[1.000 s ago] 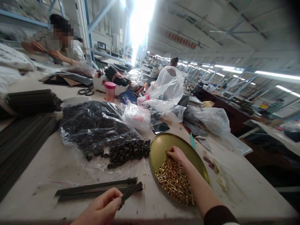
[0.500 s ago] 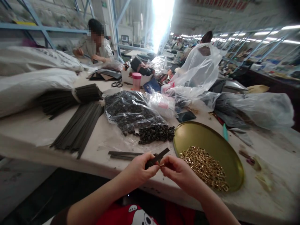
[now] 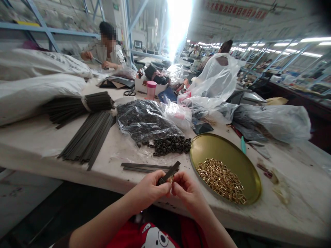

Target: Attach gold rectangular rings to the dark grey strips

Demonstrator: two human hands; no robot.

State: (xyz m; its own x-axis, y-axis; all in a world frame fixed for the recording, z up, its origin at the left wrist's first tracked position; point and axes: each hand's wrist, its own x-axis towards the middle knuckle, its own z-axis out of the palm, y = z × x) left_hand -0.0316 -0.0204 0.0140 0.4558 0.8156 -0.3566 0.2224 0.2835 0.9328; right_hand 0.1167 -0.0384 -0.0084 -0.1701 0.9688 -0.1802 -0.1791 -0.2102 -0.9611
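Near the table's front edge, my left hand [image 3: 151,188] is closed on a dark flat strap [image 3: 172,169], whose free end points up and to the right. Pressed up close to it, my right hand [image 3: 184,187] pinches a small gold buckle [image 3: 171,179] at the strap. My fingers hide most of the buckle, so whether the strap passes through it I cannot tell. Several more dark strips [image 3: 138,168] lie just beyond my left hand. To the right, a gold oval tray [image 3: 214,144] bears a heap of gold buckles [image 3: 222,181].
Beyond my hands lie small black loops [image 3: 172,146] spilling from a clear plastic bag [image 3: 148,119]. Dark strap bundles [image 3: 89,137] lie at left. Farther back are scissors [image 3: 129,92], a pink-lidded jar [image 3: 151,90] and a phone-like dark slab [image 3: 203,128]. A person [image 3: 110,51] sits across the table.
Both hands sit slightly farther left in the picture, and the view has shifted a little. More of the gold buckle shows between my fingertips, close against the strap.
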